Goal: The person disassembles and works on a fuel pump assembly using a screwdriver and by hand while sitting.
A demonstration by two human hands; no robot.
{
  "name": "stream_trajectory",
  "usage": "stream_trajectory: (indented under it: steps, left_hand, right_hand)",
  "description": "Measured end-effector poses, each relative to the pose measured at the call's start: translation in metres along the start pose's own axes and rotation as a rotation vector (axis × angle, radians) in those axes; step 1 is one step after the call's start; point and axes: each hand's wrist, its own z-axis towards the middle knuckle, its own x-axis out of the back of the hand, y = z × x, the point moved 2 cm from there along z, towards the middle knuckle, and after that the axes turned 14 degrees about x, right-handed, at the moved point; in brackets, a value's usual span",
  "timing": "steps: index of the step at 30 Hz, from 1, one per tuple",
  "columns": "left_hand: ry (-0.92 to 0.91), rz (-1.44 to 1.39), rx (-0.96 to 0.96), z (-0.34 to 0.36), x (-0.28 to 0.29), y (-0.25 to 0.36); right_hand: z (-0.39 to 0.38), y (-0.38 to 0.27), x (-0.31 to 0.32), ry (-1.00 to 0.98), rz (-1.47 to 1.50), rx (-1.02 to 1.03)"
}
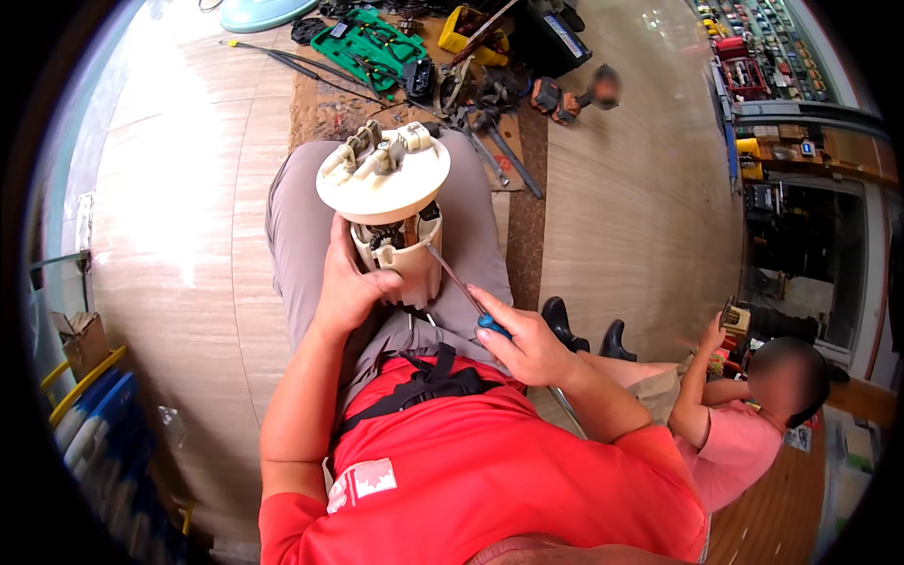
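A cream-white fuel pump module point(388, 193) stands upright over my lap. Pipe fittings rise from its round flange, and dark parts and wires show in the gap above its cup. My left hand point(348, 287) is wrapped round the lower cup, its thumb across the front. In my right hand point(529, 347) is a screwdriver point(455, 271) with a blue handle. Its shaft slants up to the left, and the tip meets or nearly meets the cup's right rim; actual contact cannot be told.
Beyond my knees, a green tool case point(369, 49), a yellow container point(473, 36), a black box point(554, 38), rods and dark parts lie on and around stained cardboard point(320, 108). An orange-and-black power tool point(556, 100) is nearby. At right sits another person point(730, 443), near stocked shelves point(782, 56).
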Motion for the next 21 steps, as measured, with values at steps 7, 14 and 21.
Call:
stream_trajectory:
  steps: [7, 14, 21]
  left_hand:
    - [0.213, 0.574, -0.056, -0.007, -0.011, -0.007]
    - [0.196, 0.385, -0.027, -0.001, -0.011, -0.008]
    - [0.076, 0.219, 0.118, 0.01, -0.011, -0.007]
  right_hand:
    - [0.002, 0.002, 0.007, 0.035, -0.017, -0.077]
    - [0.014, 0.009, 0.032, -0.026, -0.173, 0.095]
    - [0.044, 0.005, 0.053, -0.101, -0.192, 0.115]
